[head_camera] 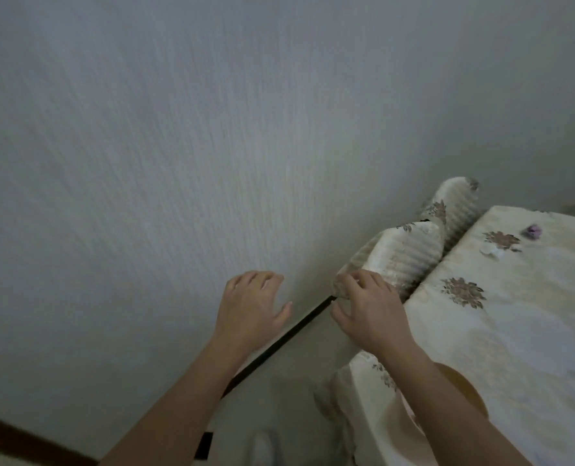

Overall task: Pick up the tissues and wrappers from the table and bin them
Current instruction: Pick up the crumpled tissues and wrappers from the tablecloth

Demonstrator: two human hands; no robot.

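Observation:
A table (514, 331) under a cream cloth with brown flower prints fills the right side. On its far part lie a small purple wrapper (533, 231) and a white crumpled tissue (492, 252). My left hand (251, 309) hovers in front of the white wall, fingers loosely curled, holding nothing. My right hand (368, 309) is at the table's left corner, fingers bent over the cloth-covered chair back; it holds nothing that I can see. The picture is blurred by motion.
Two chair backs (403, 253) in the same flowered cloth stand between the table and the textured white wall (178, 146). A dark skirting strip (279, 348) runs along the wall's foot. No bin is in view.

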